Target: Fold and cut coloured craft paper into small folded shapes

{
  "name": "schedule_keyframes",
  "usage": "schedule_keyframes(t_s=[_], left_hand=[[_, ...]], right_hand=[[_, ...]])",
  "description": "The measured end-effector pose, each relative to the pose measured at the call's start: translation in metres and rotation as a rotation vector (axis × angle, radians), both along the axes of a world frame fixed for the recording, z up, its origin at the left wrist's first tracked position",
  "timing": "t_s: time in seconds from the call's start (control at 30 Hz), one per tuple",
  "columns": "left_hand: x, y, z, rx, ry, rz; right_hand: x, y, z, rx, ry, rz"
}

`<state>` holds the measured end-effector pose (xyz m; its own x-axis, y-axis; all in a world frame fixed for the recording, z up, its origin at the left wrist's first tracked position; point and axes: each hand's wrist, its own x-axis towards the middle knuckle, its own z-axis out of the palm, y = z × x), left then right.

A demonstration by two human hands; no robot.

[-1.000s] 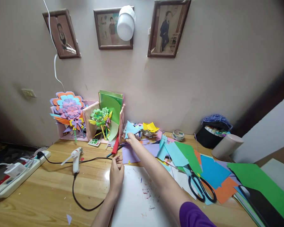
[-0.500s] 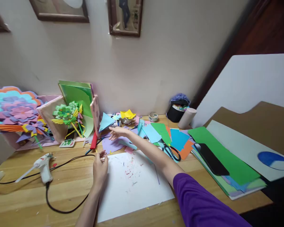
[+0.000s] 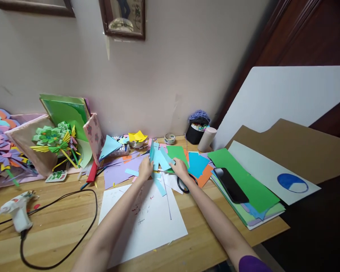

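Both my hands reach into a heap of coloured paper at the far middle of the wooden desk. My left hand [image 3: 145, 170] pinches a light blue paper piece [image 3: 158, 158] and lifts its edge. My right hand [image 3: 180, 168] grips the other side of the same light blue paper, its fingers curled. Black scissors [image 3: 184, 185] lie just under my right hand, partly hidden by it. A white sheet [image 3: 141, 215] with small paper scraps on it lies under my forearms. Green paper [image 3: 177, 153] and blue paper [image 3: 197, 163] lie beside the hands.
A glue gun [image 3: 17, 211] with a looping black cord [image 3: 73, 223] rests at the left. Paper flowers [image 3: 52, 138] and a green folder [image 3: 66, 111] lean against the wall. A black phone [image 3: 231, 185] lies on a stack of coloured sheets at the right. A marker pot [image 3: 197, 130] stands near the wall.
The view has swung to the right. My right hand pulled back from the blue triangle near the wall, and my left hand moved forward; both now hold light blue paper.
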<state>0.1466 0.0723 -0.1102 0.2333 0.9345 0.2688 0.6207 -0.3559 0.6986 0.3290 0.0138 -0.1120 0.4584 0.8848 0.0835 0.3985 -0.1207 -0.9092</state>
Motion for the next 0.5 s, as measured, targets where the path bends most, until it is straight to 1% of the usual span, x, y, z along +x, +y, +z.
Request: schedule_keyframes(t_s=[0.03,0.1,0.2,0.27,0.33,0.4,0.43,0.47,0.5], left_hand=[[0.006,0.0,0.0,-0.001,-0.01,0.0],[0.014,-0.008,0.003,0.021,-0.034,-0.007],[0.023,-0.032,0.011,0.065,-0.082,-0.045],[0.029,-0.048,0.016,0.094,-0.093,-0.123],[0.031,-0.056,0.019,0.108,-0.071,-0.222],[0.023,-0.053,0.021,0.107,-0.025,-0.292],[0.015,-0.048,0.02,0.105,0.009,-0.291],[0.003,-0.04,0.019,0.1,0.057,-0.265],[-0.01,-0.031,0.017,0.09,0.121,-0.174]], right_hand=[[-0.001,-0.001,0.0,0.012,0.032,0.011],[-0.001,-0.005,0.001,0.031,0.113,0.049],[-0.002,-0.013,0.002,0.05,0.264,0.145],[-0.005,-0.016,0.001,0.072,0.44,0.179],[-0.004,-0.019,0.0,0.091,0.584,0.157],[0.004,-0.02,0.0,0.108,0.614,0.088],[0.011,-0.02,0.001,0.117,0.608,0.051],[0.02,-0.019,0.002,0.133,0.608,0.006],[0.029,-0.018,0.003,0.148,0.609,-0.041]])
